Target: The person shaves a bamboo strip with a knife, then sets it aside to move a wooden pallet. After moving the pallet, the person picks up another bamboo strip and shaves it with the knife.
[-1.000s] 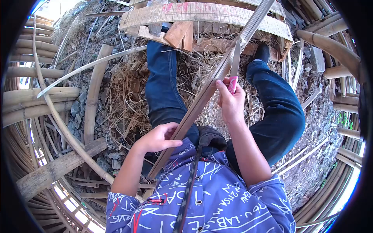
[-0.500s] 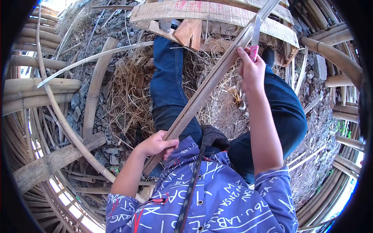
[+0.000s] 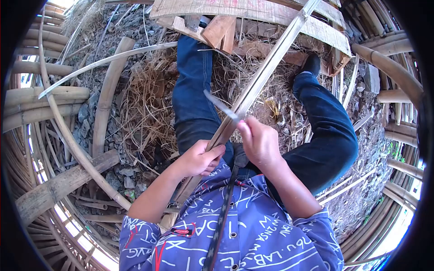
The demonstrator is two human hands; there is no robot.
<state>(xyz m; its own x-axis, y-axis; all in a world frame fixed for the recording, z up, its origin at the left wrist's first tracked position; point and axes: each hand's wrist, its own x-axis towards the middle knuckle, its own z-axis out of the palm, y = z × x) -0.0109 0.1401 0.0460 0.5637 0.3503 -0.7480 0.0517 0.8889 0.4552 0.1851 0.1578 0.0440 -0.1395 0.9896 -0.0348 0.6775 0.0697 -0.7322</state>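
A long split bamboo strip slants from beside my waist up to the wooden bench at the top of the view. My left hand is wrapped round its lower part, thumb on top. In my right hand is a knife with a pink handle, mostly hidden by the fingers. The slightly blurred blade crosses the strip just above my left hand, its tip pointing up and left.
A wooden plank bench stands ahead, with a wooden block beneath it. Straw litters the ground between my legs and to the left. A bamboo pole lies left, and stacked bamboo lines the sides.
My right hand has drawn the knife down along the strip, from near the bench to just above my left hand. The blade now points up-left. My left hand has shifted slightly right.
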